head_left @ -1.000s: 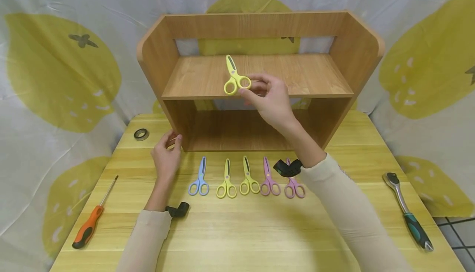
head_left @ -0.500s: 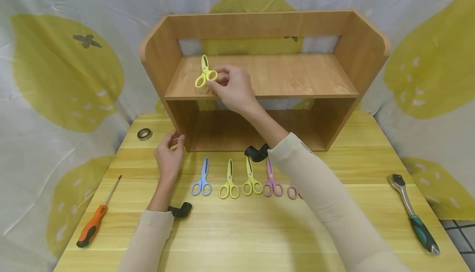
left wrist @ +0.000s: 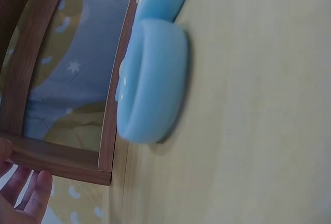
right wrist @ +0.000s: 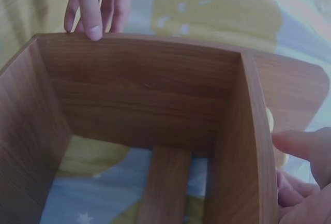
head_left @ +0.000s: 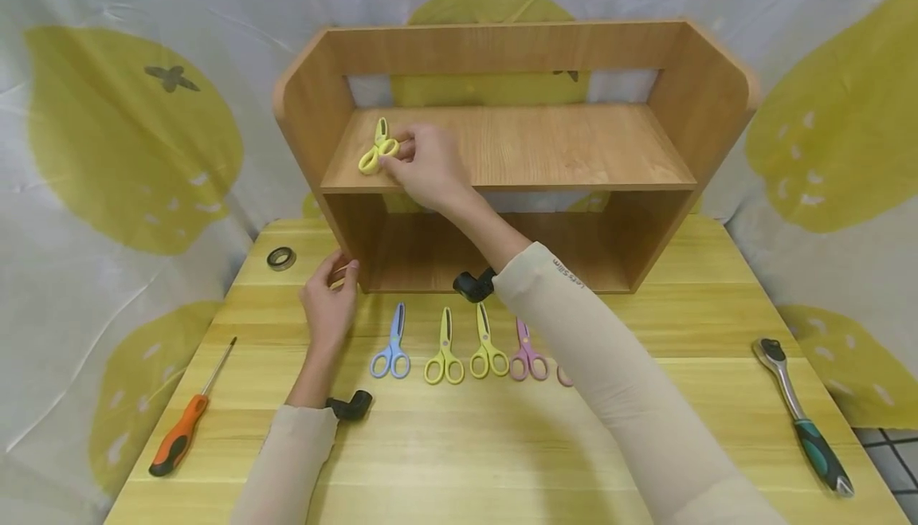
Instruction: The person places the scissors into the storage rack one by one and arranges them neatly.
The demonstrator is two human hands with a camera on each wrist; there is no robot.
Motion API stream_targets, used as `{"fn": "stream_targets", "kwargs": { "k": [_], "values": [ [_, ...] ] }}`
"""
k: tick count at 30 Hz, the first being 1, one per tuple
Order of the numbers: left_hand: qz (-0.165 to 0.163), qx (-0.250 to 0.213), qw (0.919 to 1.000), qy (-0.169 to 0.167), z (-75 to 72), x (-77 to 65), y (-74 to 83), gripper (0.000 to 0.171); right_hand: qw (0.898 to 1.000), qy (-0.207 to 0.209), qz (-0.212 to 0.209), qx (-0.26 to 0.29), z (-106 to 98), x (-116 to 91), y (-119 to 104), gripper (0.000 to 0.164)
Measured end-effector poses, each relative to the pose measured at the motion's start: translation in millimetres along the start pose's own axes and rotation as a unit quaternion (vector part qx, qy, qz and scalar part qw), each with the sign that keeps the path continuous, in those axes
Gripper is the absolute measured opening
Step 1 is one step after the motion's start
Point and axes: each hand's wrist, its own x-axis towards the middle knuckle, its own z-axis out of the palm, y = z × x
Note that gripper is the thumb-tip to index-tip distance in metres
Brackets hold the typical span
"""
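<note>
My right hand (head_left: 430, 165) pinches a pair of yellow scissors (head_left: 378, 146) by one handle loop, blades pointing away. It holds them low over the left end of the upper board of a wooden two-tier shelf (head_left: 505, 187). In the right wrist view, the right hand's fingers (right wrist: 305, 146) are close beside that board's edge, mostly hiding the scissors. My left hand (head_left: 330, 302) is at the shelf's lower left side. The right wrist view shows the left thumb (right wrist: 94, 30) at the side panel's front edge, with loosely bent fingers outside the panel.
Before the shelf lie blue scissors (head_left: 391, 346), two yellow scissors (head_left: 445, 350) and pink scissors (head_left: 527, 354), another pink loop partly hidden by the right sleeve. A tape roll (head_left: 281, 258) and screwdriver (head_left: 188, 421) lie left. A ratchet wrench (head_left: 799, 409) lies right.
My right hand has carried the yellow scissors leftward along the upper board and then lowered them toward its left end. The left hand stays at the shelf's side.
</note>
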Motion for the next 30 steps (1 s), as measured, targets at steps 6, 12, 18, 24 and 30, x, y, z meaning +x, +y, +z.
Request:
{"fn": "stream_targets", "kwargs": {
  "k": [6, 12, 18, 24, 30],
  "values": [
    [0.005, -0.011, 0.9999, -0.001, 1.7, 0.7, 2.3, 0.031, 0.998, -0.009, -0.017, -0.056, 3.1, 2.0, -1.3, 0.029],
    [0.004, -0.008, 1.0, -0.003, 3.2, 1.5, 0.7, 0.032, 0.996, -0.019, -0.018, -0.08, 2.7, 1.6, -2.1, 0.021],
    [0.007, -0.013, 0.9999, -0.005, 4.5, 3.0, 2.3, 0.031, 0.997, -0.029, -0.009, -0.068, -1.1, 1.6, -1.9, 0.022],
    [0.002, 0.007, 0.9999, -0.012, 2.5, 0.4, 4.0, 0.033, 0.999, -0.036, -0.018, -0.017, -12.6, -9.0, 3.9, 0.047],
    [-0.002, 0.014, 0.9999, -0.005, -2.6, -0.5, 1.9, 0.032, 0.998, -0.021, -0.032, 0.051, -32.5, -34.6, 15.4, 0.046]
  ]
}}
